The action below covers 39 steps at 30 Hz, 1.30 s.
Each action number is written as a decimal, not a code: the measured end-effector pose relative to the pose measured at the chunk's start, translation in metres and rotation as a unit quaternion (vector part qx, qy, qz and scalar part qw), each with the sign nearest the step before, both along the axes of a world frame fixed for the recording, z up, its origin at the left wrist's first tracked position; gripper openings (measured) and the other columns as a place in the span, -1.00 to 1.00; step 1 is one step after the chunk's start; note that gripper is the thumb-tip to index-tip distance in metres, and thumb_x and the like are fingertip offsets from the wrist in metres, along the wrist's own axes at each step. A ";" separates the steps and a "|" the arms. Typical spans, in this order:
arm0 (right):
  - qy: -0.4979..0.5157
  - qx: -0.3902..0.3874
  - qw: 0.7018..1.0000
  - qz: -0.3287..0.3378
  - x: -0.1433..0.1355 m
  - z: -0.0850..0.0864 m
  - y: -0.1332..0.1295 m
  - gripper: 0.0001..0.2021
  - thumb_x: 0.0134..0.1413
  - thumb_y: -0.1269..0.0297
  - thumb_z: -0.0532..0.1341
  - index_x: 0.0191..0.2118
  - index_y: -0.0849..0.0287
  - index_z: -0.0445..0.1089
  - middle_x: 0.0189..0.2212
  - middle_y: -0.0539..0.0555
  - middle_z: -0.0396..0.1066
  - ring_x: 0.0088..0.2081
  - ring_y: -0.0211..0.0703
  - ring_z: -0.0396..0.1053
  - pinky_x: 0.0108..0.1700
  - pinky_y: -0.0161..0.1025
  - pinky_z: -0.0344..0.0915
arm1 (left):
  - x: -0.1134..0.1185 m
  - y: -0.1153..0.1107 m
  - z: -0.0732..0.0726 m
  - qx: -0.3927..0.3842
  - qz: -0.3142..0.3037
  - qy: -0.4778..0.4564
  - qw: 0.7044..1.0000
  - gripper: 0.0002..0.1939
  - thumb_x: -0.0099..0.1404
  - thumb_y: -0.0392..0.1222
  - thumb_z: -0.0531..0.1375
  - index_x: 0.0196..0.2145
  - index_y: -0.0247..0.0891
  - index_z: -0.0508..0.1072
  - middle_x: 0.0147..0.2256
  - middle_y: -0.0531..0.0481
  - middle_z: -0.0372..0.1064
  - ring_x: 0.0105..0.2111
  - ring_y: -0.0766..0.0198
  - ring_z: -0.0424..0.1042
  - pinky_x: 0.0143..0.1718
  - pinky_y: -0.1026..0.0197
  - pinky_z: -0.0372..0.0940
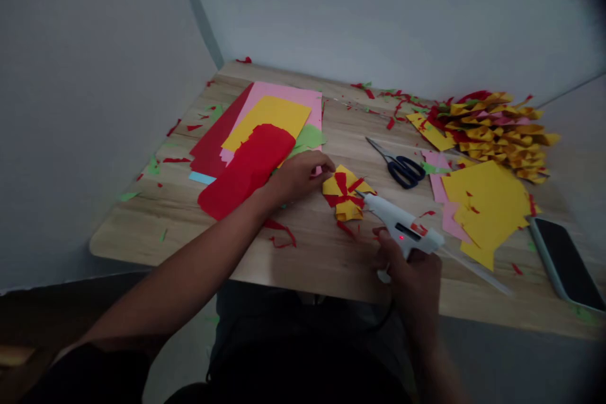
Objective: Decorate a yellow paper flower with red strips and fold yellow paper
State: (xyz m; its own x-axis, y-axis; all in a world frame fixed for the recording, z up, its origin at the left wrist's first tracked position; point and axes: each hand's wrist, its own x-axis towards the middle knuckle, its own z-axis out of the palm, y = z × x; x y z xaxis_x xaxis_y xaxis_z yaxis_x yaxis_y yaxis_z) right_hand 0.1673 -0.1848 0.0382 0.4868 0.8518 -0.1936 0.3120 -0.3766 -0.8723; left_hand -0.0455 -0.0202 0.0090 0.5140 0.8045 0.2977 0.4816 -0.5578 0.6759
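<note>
A white glue gun (389, 214) with a small red light is gripped in my right hand (414, 278). Its nozzle points left and meets the right side of a yellow paper flower (349, 209) crossed by red strips. My left hand (305, 172) has its fingers curled in a pinch at the flower's upper left edge. Under my left wrist lies a red paper stack (255, 161), partly hidden by the forearm. A clear glue stick (478, 271) sticks out of the gun's back end.
Dark-handled scissors (404, 170) lie behind the gun. Yellow sheets (492, 202), a phone (565, 259) and a ruffled yellow and red paper piece (502, 129) are on the right. Pink paper (288, 91) and a yellow sheet (274, 117) lie back left. Scraps litter the wooden table (156, 221).
</note>
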 end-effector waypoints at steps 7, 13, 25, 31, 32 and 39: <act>-0.203 -0.032 0.972 0.116 0.012 0.006 0.027 -0.55 -0.07 -0.14 0.28 -0.45 0.24 0.51 -0.67 0.09 0.42 -0.58 -0.08 0.37 -0.57 -0.24 0.18 | -0.001 -0.007 -0.008 0.037 -0.024 0.119 0.992 -0.82 0.36 -0.15 0.19 -0.17 -0.18 0.58 -0.13 -0.06 0.47 -0.07 0.14 0.37 -0.07 0.11 0.20; -0.257 -0.064 0.945 0.191 -0.004 0.020 0.046 -0.49 0.04 -0.24 0.19 -0.54 0.17 0.43 -0.72 0.06 0.37 -0.59 -0.09 0.38 -0.55 -0.25 0.15 | 0.002 -0.007 -0.006 0.019 -0.019 0.147 0.989 -0.81 0.35 -0.16 0.20 -0.13 -0.18 0.58 -0.05 -0.08 0.45 -0.03 0.10 0.34 -0.01 0.08 0.18; -0.270 -0.118 0.928 0.227 -0.007 0.023 0.059 -0.43 0.11 -0.24 0.14 -0.65 0.15 0.36 -0.77 0.05 0.35 -0.66 -0.14 0.37 -0.58 -0.25 0.12 | 0.001 -0.006 -0.006 -0.001 -0.016 0.138 0.990 -0.74 0.32 -0.17 0.23 -0.03 -0.19 0.48 -0.04 -0.05 0.46 0.03 0.07 0.33 0.02 0.08 0.15; -0.249 -0.100 0.936 0.229 -0.007 0.027 0.054 -0.49 0.11 -0.20 0.15 -0.58 0.15 0.38 -0.76 0.02 0.34 -0.65 -0.17 0.35 -0.58 -0.27 0.13 | 0.001 -0.004 -0.010 0.013 -0.017 0.130 0.991 -0.76 0.31 -0.17 0.23 -0.07 -0.18 0.49 -0.05 -0.05 0.46 0.00 0.08 0.33 -0.02 0.10 0.16; -0.246 -0.099 0.936 0.230 -0.006 0.028 0.053 -0.49 0.11 -0.20 0.15 -0.58 0.15 0.38 -0.76 0.01 0.34 -0.66 -0.18 0.34 -0.58 -0.27 0.12 | 0.001 -0.004 -0.010 0.014 -0.019 0.128 0.992 -0.76 0.30 -0.17 0.23 -0.07 -0.18 0.49 -0.06 -0.05 0.47 -0.01 0.08 0.33 -0.02 0.10 0.16; -0.258 -0.104 0.931 0.236 -0.002 0.029 0.050 -0.53 0.15 -0.15 0.15 -0.55 0.14 0.37 -0.73 0.00 0.36 -0.62 -0.18 0.35 -0.56 -0.27 0.11 | 0.002 -0.004 -0.009 0.010 -0.017 0.141 0.990 -0.78 0.30 -0.19 0.22 -0.09 -0.20 0.51 -0.05 -0.06 0.47 0.00 0.06 0.34 0.01 0.07 0.17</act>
State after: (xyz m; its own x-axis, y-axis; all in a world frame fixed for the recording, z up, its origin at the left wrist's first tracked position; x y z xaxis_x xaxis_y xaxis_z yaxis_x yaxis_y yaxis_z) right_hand 0.1653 -0.1353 0.0668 0.1415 0.9646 -0.2225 0.8427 -0.2353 -0.4842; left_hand -0.0439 -0.0247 0.0002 0.6053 0.7811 0.1533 0.6307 -0.5882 0.5063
